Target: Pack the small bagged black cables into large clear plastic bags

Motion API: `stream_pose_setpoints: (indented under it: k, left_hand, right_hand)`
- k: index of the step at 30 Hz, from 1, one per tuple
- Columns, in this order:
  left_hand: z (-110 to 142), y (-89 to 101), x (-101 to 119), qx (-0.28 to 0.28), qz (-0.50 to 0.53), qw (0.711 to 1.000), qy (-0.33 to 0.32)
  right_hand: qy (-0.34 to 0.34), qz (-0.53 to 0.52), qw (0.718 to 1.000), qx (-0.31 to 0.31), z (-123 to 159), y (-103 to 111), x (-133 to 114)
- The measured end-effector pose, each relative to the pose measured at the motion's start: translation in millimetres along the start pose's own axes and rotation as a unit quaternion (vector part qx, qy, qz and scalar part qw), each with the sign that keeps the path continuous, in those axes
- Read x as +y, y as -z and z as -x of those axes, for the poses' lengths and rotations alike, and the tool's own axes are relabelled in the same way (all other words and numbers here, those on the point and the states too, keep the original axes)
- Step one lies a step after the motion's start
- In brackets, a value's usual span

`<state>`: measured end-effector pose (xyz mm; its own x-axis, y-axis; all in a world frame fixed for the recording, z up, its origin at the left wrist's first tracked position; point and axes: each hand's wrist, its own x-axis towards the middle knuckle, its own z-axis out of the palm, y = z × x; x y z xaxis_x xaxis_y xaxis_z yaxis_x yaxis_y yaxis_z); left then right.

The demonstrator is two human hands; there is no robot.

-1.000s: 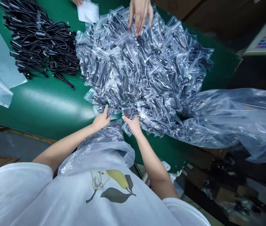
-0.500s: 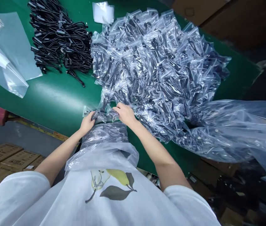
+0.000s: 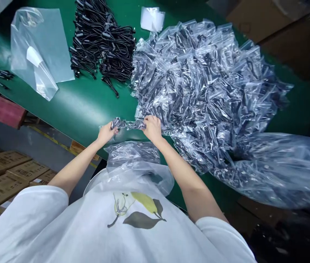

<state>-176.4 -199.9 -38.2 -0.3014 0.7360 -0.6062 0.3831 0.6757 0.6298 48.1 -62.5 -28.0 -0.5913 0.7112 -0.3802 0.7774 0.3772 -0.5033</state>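
Near the front edge of the green table (image 3: 70,109), my left hand (image 3: 106,133) is closed on a small clear bag of black cable (image 3: 120,123). My right hand (image 3: 152,128) pinches another bagged cable (image 3: 136,125) just to its right, beside the big pile. The two bags almost meet end to end; whether they touch, I cannot tell. Between my hands and my body lies a larger clear plastic bag (image 3: 133,150) with similar dark packets inside, its loose mouth against my shirt. My fingertips are partly hidden by the plastic.
A wide heap of bagged cables (image 3: 199,80) covers the table's right side. Bundled bare black cables (image 3: 102,44) lie at back left, by a large flat clear bag (image 3: 53,44). Small flat bags (image 3: 152,19) sit behind. Long plastic sheeting (image 3: 286,175) hangs right; cartons (image 3: 9,175) stand lower left.
The camera has turned, so the table's things appear farther right. My hands have moved away from the larger bag toward the far side, carrying the small bagged cables.
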Motion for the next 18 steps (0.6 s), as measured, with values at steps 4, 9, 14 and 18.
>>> stream_pose_setpoints:
  k: [4, 9, 14, 18]
  left_hand:
    - [-8.9, 0.8, -0.6, 0.011, -0.228, 0.959, -0.165]
    - [-12.4, -8.9, 11.5, -0.035, -0.052, 0.997, -0.048]
    - [24.3, 3.5, 61.7, -0.150, 0.410, 0.899, 0.024]
    - [58.5, 23.8, 97.1, -0.219, 0.469, 0.855, -0.011]
  right_hand:
    - [-0.208, -0.453, 0.865, -0.052, 38.5, 1.4, -4.7]
    - [-0.246, -0.603, 0.759, -0.011, 68.7, 16.5, -19.5]
    - [-0.232, -0.604, 0.758, 0.079, 85.8, 38.1, -46.7]
    - [-0.207, -0.616, 0.752, 0.107, 98.6, 58.7, -68.0]
